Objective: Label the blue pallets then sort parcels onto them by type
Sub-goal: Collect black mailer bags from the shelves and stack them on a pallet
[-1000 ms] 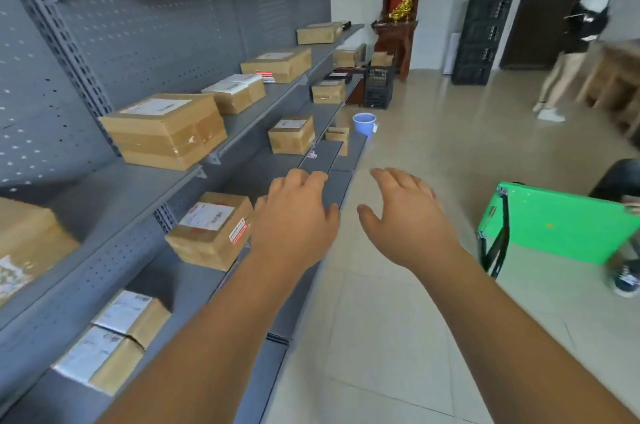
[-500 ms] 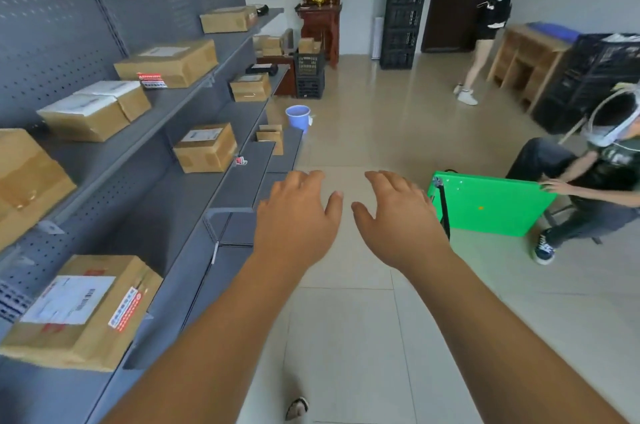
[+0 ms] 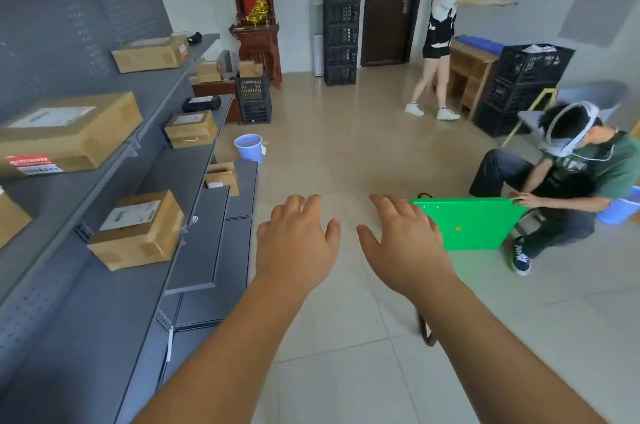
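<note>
Head view: left hand point(image 3: 298, 243) and right hand point(image 3: 403, 245) reach out empty over pale floor tiles point(image 3: 346, 371), fingers loosely spread. Cardboard parcels point(image 3: 138, 233) sit on grey shelving point(image 3: 104, 302) at left. Crouched person point(image 3: 571, 181) grips a green board point(image 3: 471, 224); black crates point(image 3: 341, 30) stand against the far wall.

1. A brown cardboard parcel point(image 3: 138, 231) with a white label lies flat on the lower shelf point(image 3: 86, 319).
2. A larger parcel point(image 3: 69, 131) with a red sticker sits on the shelf above.
3. More parcels point(image 3: 190, 127) lie farther along.
</note>
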The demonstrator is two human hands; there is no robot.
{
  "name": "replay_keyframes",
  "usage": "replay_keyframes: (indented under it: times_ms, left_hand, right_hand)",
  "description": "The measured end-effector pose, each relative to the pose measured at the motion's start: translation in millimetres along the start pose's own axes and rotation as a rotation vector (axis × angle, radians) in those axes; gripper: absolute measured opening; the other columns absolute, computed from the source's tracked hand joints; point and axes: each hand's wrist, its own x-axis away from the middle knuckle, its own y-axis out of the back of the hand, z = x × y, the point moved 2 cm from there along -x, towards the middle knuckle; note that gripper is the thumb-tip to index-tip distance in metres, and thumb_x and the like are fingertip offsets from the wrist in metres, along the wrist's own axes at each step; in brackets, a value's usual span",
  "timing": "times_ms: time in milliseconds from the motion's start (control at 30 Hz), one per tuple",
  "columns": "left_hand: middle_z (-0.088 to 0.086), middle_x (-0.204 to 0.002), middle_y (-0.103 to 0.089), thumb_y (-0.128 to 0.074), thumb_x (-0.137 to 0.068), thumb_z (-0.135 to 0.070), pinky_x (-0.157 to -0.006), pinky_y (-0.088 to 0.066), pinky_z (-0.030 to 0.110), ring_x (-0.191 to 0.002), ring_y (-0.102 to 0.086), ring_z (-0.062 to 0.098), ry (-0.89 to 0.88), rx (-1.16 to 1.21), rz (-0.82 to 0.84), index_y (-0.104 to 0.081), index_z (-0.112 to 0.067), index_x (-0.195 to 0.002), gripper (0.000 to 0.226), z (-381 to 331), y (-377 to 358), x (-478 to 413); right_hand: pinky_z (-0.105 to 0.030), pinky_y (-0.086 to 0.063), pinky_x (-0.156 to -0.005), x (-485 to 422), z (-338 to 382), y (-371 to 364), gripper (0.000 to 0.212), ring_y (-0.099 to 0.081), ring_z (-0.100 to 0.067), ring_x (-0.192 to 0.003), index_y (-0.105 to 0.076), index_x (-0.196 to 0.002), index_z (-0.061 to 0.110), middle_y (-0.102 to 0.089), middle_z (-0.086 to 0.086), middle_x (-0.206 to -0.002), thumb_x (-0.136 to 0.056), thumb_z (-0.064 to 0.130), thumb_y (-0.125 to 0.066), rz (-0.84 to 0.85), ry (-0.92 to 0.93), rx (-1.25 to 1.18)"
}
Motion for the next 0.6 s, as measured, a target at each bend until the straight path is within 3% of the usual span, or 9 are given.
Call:
replay_keyframes:
  times_ms: [333, 600]
  left_hand:
    - [0.0, -0.14, -0.05, -0.041, -0.1, -0.052, -0.094, -0.042, 0.043, -0.126, -0.048, 0.027, -0.021, -0.028, 0.046, -0.047, -0.025, -0.142, 0.05, 17, -62, -164]
    - [-0.002, -0.144, -0.048, -0.043, -0.1, -0.052, -0.097, -0.042, 0.044, -0.131, -0.044, 0.024, 0.128, 0.014, 0.006, -0.045, -0.027, -0.144, 0.05, 32, -97, -310]
  right_hand:
    - [-0.051, -0.024, -0.119, -171, -18, -47, 0.06, -0.033, -0.027, -0.144, -0.034, -0.152, 0.027, -0.038, 0.001, -0.158, -0.098, 0.052, -0.043, 0.018, -0.026, -0.03]
    - [-0.04, -0.029, -0.115, -342, -26, -73, 0.061, -0.033, -0.025, -0.144, -0.033, -0.154, 0.024, -0.037, 0.001, -0.159, -0.099, 0.047, -0.047, 0.11, 0.112, -0.128]
